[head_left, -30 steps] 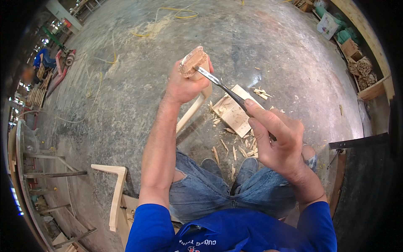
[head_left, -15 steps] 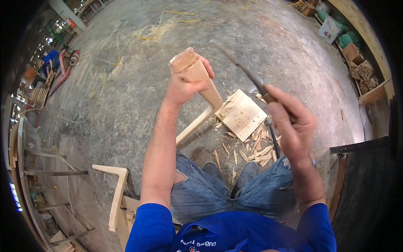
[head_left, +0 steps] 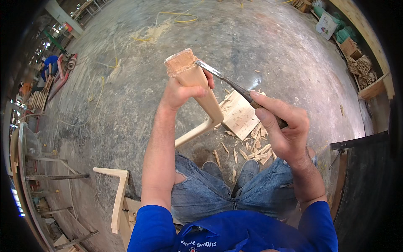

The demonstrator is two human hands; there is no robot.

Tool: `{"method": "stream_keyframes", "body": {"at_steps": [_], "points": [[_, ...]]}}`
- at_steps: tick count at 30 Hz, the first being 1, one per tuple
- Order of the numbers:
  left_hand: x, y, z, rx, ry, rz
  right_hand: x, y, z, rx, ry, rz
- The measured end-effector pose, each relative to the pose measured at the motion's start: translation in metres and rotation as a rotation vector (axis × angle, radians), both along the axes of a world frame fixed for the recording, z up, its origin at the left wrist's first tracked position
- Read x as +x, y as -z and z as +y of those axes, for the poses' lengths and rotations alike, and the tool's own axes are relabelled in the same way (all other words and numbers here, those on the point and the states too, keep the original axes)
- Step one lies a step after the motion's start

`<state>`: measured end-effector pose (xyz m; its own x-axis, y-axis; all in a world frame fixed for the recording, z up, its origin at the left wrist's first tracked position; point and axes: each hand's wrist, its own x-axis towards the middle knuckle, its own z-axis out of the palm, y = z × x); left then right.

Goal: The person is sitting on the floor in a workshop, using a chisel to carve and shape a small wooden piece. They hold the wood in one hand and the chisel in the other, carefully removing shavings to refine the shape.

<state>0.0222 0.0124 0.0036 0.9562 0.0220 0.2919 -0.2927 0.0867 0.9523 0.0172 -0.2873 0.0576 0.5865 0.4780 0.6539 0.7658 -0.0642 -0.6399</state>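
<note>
My left hand (head_left: 184, 90) is wrapped round a pale L-shaped wooden piece (head_left: 206, 105), whose thick end with a rough, cut tenon points up and away from me. Its thinner arm runs back down toward my left knee. In my right hand (head_left: 283, 126) is a chisel (head_left: 235, 86), gripped by its dark handle. The chisel's bright blade tip touches the right edge of the rough end, just beyond my left fingers. Some of the left fingers are hidden behind the wood.
A square wooden block (head_left: 241, 119) lies on the floor ahead of my feet, with wood chips (head_left: 262, 151) around it. Another L-shaped piece (head_left: 119, 189) rests at my left. Metal rack (head_left: 58, 176) far left; bins of wood pieces (head_left: 363, 71) far right. A person in blue (head_left: 51, 65) is at upper left.
The chisel has swung left and its tip has come from the air onto the rough end of the wood. The wooden piece has shifted slightly left.
</note>
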Motion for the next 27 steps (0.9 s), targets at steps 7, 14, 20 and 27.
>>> {"method": "stream_keyframes", "body": {"at_steps": [7, 14, 20, 27], "points": [[-0.004, -0.001, 0.006, 0.070, -0.015, -0.047, -0.004, -0.013, -0.009, -0.078, -0.001, -0.002], [-0.002, 0.001, 0.012, 0.116, 0.037, -0.090, -0.005, -0.016, -0.013, -0.055, -0.039, 0.037], [-0.007, -0.003, 0.000, 0.106, 0.101, 0.016, -0.012, -0.031, -0.021, -0.149, 0.001, 0.114], [-0.002, -0.001, 0.010, 0.137, 0.250, -0.114, -0.017, -0.024, -0.016, -0.169, 0.015, -0.019]]}}
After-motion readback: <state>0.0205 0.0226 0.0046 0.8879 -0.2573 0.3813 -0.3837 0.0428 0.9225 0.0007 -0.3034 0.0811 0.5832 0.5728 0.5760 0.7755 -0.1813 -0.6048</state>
